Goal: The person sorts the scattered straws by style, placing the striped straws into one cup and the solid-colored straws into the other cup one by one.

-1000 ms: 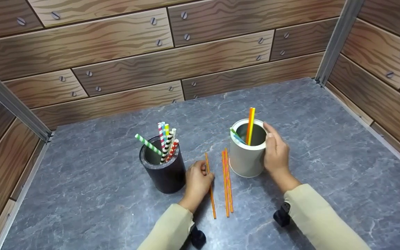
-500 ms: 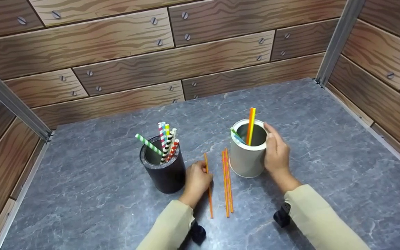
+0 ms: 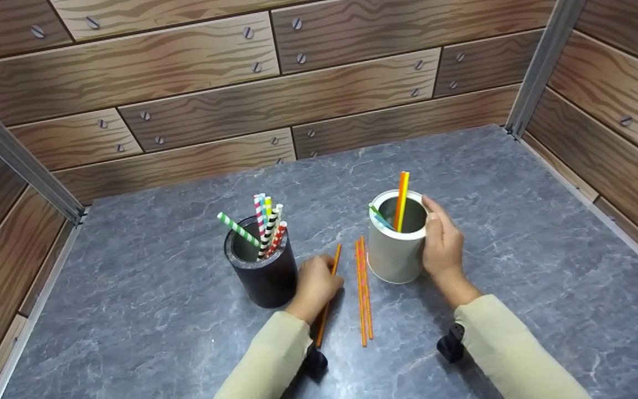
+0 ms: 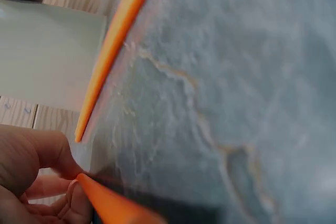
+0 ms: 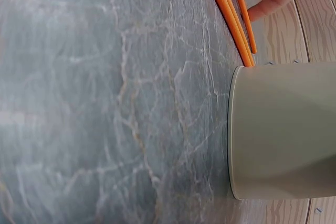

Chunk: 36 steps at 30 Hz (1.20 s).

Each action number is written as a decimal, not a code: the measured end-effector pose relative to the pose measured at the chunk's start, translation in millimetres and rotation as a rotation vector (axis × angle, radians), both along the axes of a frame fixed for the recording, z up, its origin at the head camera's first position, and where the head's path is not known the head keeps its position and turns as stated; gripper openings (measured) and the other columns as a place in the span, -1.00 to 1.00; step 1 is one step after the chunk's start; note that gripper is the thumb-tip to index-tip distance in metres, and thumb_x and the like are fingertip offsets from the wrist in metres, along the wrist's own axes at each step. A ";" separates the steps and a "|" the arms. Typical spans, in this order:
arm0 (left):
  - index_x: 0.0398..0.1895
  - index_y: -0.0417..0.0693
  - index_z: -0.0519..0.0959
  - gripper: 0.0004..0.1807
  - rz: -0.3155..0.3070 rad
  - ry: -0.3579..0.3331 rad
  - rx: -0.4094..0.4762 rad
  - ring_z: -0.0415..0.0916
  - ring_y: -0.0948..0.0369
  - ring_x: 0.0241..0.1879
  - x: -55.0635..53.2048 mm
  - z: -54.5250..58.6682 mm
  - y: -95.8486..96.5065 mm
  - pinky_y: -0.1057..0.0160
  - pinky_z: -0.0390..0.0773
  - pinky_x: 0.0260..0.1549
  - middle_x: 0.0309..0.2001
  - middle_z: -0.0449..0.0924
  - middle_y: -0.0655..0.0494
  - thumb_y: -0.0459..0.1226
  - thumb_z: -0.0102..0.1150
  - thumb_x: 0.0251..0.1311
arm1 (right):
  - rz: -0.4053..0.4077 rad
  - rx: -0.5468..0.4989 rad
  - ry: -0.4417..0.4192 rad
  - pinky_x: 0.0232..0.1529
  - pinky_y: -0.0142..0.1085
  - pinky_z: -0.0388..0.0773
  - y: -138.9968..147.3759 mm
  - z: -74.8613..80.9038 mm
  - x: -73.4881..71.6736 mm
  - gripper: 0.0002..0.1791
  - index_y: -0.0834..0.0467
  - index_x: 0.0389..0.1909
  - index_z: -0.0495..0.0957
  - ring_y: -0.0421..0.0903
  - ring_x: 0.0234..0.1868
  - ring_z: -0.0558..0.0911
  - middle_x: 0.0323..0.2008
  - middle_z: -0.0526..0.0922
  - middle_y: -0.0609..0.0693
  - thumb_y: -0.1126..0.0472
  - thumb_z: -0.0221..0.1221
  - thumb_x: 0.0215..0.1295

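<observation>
An orange straw (image 3: 336, 257) is pinched between the thumb and fingers of my left hand (image 3: 316, 284), low over the table and right of the black cup. The left wrist view shows this pinch close up on the held straw (image 4: 113, 204). My right hand (image 3: 444, 249) grips the right side of a white can (image 3: 394, 260), thumb on the near side by the rim; its other fingers are partly hidden. Orange, yellow, green and blue straws (image 3: 403, 202) stand in that can. Between the hands lie several more orange straws (image 3: 363, 299), side by side.
A black cup (image 3: 266, 285) with several striped paper straws (image 3: 269, 224) stands just left of my left hand. The grey marbled table (image 3: 147, 299) is bounded by wood-patterned walls (image 3: 208, 116) at the back and sides.
My left hand now pinches the single orange straw and has turned it, its far end swinging right and its near end left. The right hand and the can stay put.
</observation>
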<state>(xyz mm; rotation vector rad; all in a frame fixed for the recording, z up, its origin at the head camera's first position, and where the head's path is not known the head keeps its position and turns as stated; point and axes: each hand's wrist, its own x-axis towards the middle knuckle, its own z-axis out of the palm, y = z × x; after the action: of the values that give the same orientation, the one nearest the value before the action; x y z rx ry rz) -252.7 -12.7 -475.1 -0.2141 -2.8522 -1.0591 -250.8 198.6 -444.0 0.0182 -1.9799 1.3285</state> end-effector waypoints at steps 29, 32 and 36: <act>-0.09 -0.54 0.50 -0.59 0.067 -0.138 0.929 0.36 0.33 -0.45 6.5 1.4 11.6 0.48 0.42 -0.45 -0.43 0.48 0.06 -0.55 -0.01 -0.10 | 0.014 -0.018 -0.014 0.19 -0.40 0.34 -0.1 0.0 1.0 -0.61 0.33 0.09 0.48 0.11 0.14 0.48 0.07 0.55 0.19 0.35 -0.16 0.33; -0.09 -0.54 0.49 -0.60 0.036 -0.112 0.973 0.34 0.33 -0.46 5.2 7.3 11.8 0.48 0.40 -0.49 -0.43 0.46 0.07 -0.57 -0.02 -0.09 | 0.008 -0.018 -0.019 0.18 -0.42 0.34 -0.1 -0.5 0.6 -0.61 0.33 0.09 0.48 0.11 0.14 0.48 0.06 0.55 0.19 0.35 -0.16 0.32; -0.10 -0.51 0.50 -0.63 0.031 -0.075 0.988 0.34 0.33 -0.48 2.4 16.3 11.2 0.50 0.38 -0.51 -0.43 0.46 0.07 -0.57 0.00 -0.07 | 0.006 -0.020 -0.022 0.18 -0.39 0.36 -0.6 -0.4 0.1 -0.61 0.32 0.09 0.48 0.10 0.14 0.48 0.06 0.55 0.19 0.35 -0.15 0.32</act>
<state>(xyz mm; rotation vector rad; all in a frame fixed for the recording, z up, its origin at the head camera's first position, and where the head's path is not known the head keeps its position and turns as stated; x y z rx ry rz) -250.3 -1.5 -458.8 -0.0414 -2.0160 -2.2908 -250.7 198.0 -444.4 0.0002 -1.9867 1.3578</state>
